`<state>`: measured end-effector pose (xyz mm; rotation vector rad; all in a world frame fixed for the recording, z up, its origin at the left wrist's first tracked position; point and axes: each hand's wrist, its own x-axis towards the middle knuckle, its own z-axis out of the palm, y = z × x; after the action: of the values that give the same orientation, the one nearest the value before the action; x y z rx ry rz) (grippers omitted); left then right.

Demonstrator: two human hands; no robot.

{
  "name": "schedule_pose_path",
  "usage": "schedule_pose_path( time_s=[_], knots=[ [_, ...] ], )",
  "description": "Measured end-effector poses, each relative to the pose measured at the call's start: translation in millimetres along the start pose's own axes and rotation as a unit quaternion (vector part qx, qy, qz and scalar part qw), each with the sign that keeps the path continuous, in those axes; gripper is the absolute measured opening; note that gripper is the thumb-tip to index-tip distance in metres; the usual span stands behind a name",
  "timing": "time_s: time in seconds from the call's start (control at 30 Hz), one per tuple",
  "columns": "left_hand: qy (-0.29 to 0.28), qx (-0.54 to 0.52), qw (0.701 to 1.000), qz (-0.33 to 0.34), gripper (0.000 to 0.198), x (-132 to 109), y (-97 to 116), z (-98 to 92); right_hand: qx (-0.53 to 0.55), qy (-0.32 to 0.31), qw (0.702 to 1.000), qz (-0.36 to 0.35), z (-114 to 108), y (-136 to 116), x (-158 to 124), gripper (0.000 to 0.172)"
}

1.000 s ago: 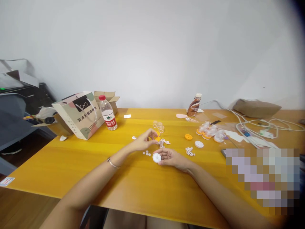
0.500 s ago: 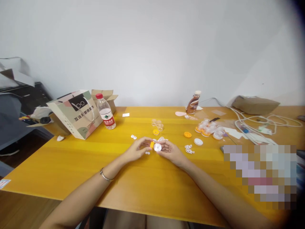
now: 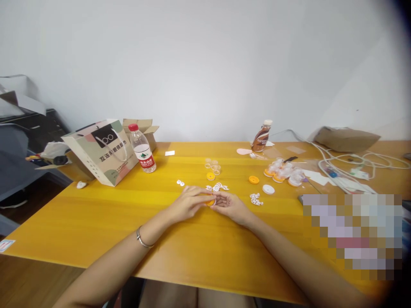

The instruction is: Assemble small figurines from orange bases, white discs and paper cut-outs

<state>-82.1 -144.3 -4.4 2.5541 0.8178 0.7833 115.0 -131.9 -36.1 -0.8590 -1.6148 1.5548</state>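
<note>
Both hands meet over the middle of the table. Between them is a small orange round disc [image 3: 210, 203], set against a white round disc [image 3: 215, 202] of which only an edge shows. My left hand [image 3: 189, 204] has its fingers closed on the orange disc from above. Thumb and fingers of my right hand [image 3: 230, 207] curl round the white disc from the right. Just beyond the fingertips lie white openwork pieces [image 3: 217, 187]. Behind these is another orange disc [image 3: 210, 176], with several clear rings [image 3: 213, 167] farther back. Two small white discs [image 3: 180, 182] lie left of them.
To the right are an orange disc [image 3: 254, 180], a white disc [image 3: 268, 189], more openwork pieces [image 3: 256, 199] and bagged orange-and-white pieces [image 3: 284, 173]. A water bottle [image 3: 143, 149] and paper bag [image 3: 99, 152] stand left; a brown bottle [image 3: 262, 136] and cables [image 3: 337, 167] lie back right.
My left hand has moved right and over the white disc, bringing the orange disc against it. The white disc, face-on before, is now mostly covered. My right hand has barely moved.
</note>
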Motion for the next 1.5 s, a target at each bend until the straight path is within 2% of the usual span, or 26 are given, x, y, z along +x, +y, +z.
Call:
schedule_pose_path(
  time_s=[0.27,0.47,0.63,0.83,1.0,1.17,1.5],
  knots=[
    [0.021,-0.038,0.999,-0.009,0.034,-1,2,1.3,0.016,-0.011,1.0,0.012,0,-6,-1,0.036],
    [-0.003,-0.025,0.999,0.026,0.042,-1,5,-4.2,0.017,-0.011,1.0,0.022,1,-8,-3,0.035],
    [0.001,-0.002,0.999,0.052,0.044,-3,0,-1.9,0.021,0.015,0.999,0.04,1,-8,-4,0.044],
    [-0.002,0.02,0.998,0.052,0.043,-5,0,0.8,0.0,0.027,0.999,0.044,3,-8,-5,0.031],
    [0.008,0.071,0.997,0.038,0.043,-5,2,3.1,-0.014,0.043,0.999,0.023,5,-5,-3,0.029],
    [-0.009,0.102,0.994,0.041,0.041,-5,7,3.5,-0.023,0.012,0.999,0.019,3,-7,-3,0.027],
    [-0.053,0.057,0.994,0.081,0.051,-5,11,-7.2,0.008,-0.051,0.997,0.051,1,-15,-8,0.03]
  ],
)
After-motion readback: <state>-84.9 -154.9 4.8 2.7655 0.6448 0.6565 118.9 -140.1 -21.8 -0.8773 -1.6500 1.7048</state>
